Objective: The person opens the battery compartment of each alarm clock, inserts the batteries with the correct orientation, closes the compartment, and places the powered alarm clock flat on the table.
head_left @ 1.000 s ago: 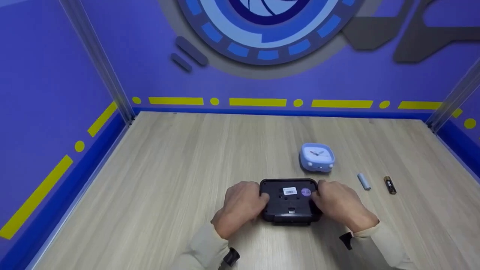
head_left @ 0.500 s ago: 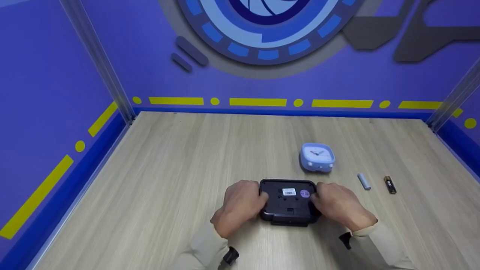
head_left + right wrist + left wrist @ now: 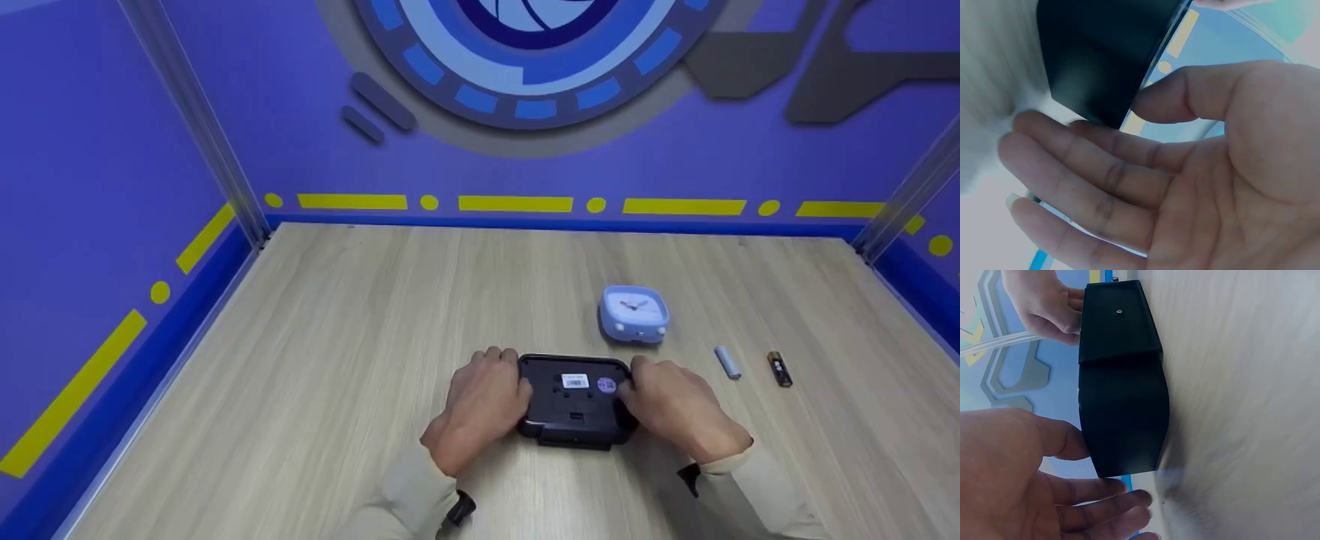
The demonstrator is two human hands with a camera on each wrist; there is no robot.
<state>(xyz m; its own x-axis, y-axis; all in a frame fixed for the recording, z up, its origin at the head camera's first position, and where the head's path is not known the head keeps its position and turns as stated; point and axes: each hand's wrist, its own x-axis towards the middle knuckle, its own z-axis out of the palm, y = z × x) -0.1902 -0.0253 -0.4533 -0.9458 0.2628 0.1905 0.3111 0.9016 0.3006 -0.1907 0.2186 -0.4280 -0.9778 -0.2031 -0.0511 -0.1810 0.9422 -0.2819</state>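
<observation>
A black alarm clock [image 3: 562, 409] lies back side up near the front middle of the table, showing a white barcode label and a round purple sticker. My left hand [image 3: 486, 405] holds its left edge, thumb on the back and fingers along the side. On the opposite edge my right hand [image 3: 671, 405] has the same hold. In the left wrist view the clock's black side [image 3: 1123, 410] sits between thumb and fingers, close over the table. The right wrist view shows my right thumb [image 3: 1168, 98] at one corner, fingers beside it. The clock's face is hidden underneath.
A small light-blue alarm clock [image 3: 634, 315] stands behind the black one, dial up. To its right lie a grey-blue battery [image 3: 727, 363] and a black-and-copper battery [image 3: 780, 370]. Blue-purple panels [image 3: 450, 172] wall in the wooden table [image 3: 360, 315].
The black clock has shifted slightly left and a bit away from me, both hands still on it. My left fingers now show further spread past its edge. The other things have stayed put.
</observation>
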